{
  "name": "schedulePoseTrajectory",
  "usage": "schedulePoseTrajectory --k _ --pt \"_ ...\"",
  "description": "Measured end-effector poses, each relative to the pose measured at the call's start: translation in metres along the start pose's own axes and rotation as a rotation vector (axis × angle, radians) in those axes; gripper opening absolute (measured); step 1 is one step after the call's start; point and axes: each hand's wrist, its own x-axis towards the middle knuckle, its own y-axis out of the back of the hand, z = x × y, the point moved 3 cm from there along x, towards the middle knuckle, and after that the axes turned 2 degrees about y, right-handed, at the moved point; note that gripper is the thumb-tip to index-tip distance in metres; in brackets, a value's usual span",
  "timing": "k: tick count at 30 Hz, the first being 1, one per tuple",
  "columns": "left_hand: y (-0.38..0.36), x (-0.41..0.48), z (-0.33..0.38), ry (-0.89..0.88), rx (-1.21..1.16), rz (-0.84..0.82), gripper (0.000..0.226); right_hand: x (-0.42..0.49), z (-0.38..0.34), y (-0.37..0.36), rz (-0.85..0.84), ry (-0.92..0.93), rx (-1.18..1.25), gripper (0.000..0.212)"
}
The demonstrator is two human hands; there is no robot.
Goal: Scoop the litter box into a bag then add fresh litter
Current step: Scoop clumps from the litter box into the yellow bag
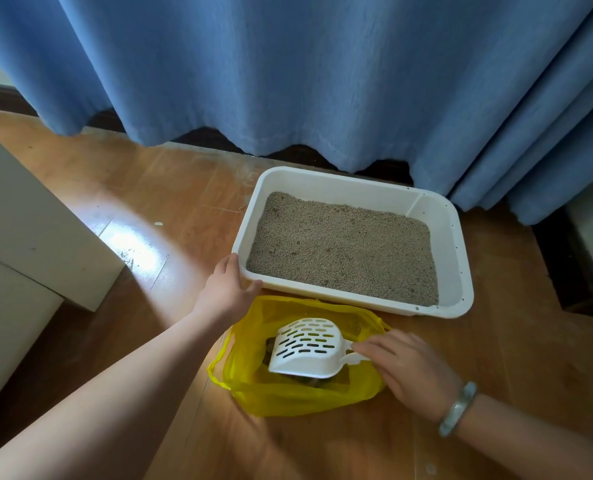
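A white litter box point(459, 258) holding grey-brown litter point(343, 247) sits on the wooden floor in front of a blue curtain. Just in front of it lies an open yellow plastic bag point(322, 396) with dark clumps at its bottom. A white slotted scoop point(305, 348) is turned face down over the bag's mouth. My right hand point(406, 372) grips the scoop's handle. My left hand point(226, 292) rests against the near left corner of the litter box, fingers curled on the rim.
A blue curtain point(288, 71) hangs right behind the box. A pale cabinet or furniture block point(18, 237) stands at the left. A dark base and a pale object point(589, 258) sit at the right edge. Wooden floor point(132, 202) lies to the left of the box.
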Motion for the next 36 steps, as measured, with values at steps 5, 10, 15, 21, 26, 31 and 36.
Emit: schedulePoseTrajectory --k 5,10,15,21,26,31,36 --pt "-0.001 0.000 0.001 0.013 0.006 -0.011 0.078 0.003 0.001 0.002 -0.156 -0.260 0.402 0.037" --pt "-0.001 -0.004 0.004 0.016 0.059 0.016 0.076 0.012 -0.005 0.007 -0.197 -0.543 0.939 0.038" --pt "-0.008 -0.025 0.015 -0.073 0.220 0.119 0.072 0.016 -0.003 0.018 -0.154 -0.658 0.952 0.040" --pt "-0.038 -0.059 0.039 -0.264 0.315 0.028 0.076 -0.014 0.005 0.023 -0.004 -0.809 0.893 0.027" --pt "-0.058 -0.076 0.061 -0.434 0.389 -0.019 0.082 -0.073 0.013 0.022 0.162 -0.983 0.744 0.022" --pt "-0.081 -0.092 0.094 -0.520 0.407 -0.084 0.082 -0.148 0.018 0.014 0.286 -1.144 0.486 0.023" --pt "-0.103 -0.108 0.115 -0.673 0.399 -0.139 0.071 -0.200 0.017 -0.001 0.242 -1.360 0.367 0.018"
